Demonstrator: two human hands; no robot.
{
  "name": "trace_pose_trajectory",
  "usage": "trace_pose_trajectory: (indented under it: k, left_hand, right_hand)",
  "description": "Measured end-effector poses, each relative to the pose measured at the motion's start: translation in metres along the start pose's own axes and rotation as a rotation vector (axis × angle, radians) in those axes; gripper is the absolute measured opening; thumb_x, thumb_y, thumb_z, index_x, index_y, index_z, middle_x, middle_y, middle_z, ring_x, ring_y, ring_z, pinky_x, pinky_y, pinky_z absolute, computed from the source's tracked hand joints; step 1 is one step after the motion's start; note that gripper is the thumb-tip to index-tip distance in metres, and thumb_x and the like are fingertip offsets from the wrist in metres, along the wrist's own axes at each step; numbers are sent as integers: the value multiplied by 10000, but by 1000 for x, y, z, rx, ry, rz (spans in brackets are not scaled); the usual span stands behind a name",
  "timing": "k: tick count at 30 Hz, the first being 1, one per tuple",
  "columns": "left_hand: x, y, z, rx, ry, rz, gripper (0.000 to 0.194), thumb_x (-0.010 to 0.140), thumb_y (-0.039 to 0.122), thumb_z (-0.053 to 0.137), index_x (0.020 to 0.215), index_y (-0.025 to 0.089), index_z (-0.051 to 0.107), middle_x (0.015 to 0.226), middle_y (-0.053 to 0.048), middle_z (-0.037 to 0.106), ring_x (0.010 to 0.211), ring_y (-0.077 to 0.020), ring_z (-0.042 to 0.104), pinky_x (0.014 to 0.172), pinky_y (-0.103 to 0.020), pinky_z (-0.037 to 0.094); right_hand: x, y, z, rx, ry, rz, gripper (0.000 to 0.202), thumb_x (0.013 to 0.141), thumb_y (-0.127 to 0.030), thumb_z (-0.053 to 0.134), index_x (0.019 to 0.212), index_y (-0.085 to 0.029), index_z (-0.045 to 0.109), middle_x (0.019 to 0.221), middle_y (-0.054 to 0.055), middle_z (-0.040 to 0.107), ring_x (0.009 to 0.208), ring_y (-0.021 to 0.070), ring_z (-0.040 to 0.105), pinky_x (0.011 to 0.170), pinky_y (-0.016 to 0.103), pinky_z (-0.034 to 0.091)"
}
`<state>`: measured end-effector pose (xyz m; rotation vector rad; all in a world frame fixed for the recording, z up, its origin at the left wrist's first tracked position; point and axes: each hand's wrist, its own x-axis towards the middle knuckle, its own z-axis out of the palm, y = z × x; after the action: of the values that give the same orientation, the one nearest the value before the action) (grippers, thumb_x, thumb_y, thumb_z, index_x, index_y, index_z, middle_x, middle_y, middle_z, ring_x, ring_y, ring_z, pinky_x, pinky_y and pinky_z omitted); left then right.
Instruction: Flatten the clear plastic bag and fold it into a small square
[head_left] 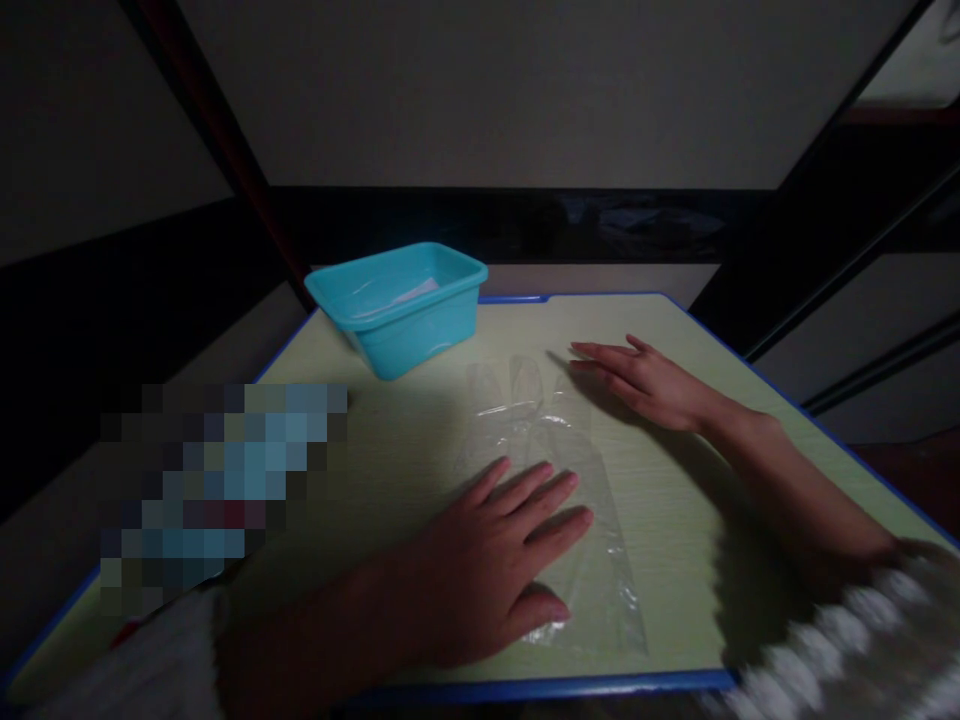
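Note:
A thin, clear plastic disposable glove [592,490] lies spread on the table, its finger ends pointing away from me and its wide end near the front edge. My left hand [502,570] rests palm down over the glove's left and lower part, fingers spread, covering some of it. To the right of the glove's finger ends, my right hand [645,380] is stretched out low over the tabletop, fingers extended and pointing left, with nothing in it.
A turquoise plastic basin [420,338] with something pale inside stands at the table's far left. A pixelated bluish item [247,470] lies along the left edge. The pale yellow-green table [697,520] has a blue rim. Dark-banded panels [495,90] rise behind it.

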<state>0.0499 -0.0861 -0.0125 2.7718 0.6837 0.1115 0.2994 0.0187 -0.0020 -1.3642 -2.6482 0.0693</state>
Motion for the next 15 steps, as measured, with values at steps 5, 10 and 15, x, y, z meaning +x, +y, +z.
trace_pose_trajectory:
  k: [5, 10, 15]
  left_hand:
    - [3, 2, -9, 33, 27, 49, 607, 872, 469, 398, 1382, 200, 207, 1469, -79, 145, 1346, -250, 114, 1082, -452, 78]
    - [11, -31, -18, 119, 176, -194, 489, 918, 324, 290, 1350, 99, 256, 1449, -112, 214, 1342, -196, 151, 1088, -440, 86]
    - [16, -76, -13, 189, 148, -473, 491, 921, 318, 248, 1348, 77, 255, 1448, -126, 203, 1339, -222, 160, 1066, -489, 125]
  right_hand:
    - [-1, 0, -1, -25, 33, -73, 413, 868, -242, 253, 1219, -171, 460, 1332, 104, 452, 1199, 263, 435, 981, 614, 227]
    - [-1, 0, 2, -46, 49, -86, 419, 870, -236, 246, 1225, -150, 453, 1314, 124, 469, 1184, 268, 449, 962, 617, 246]
    - [0, -4, 4, -58, 48, -86, 430, 884, -262, 234, 1248, -143, 429, 1291, 143, 490, 1177, 264, 458, 966, 608, 242]
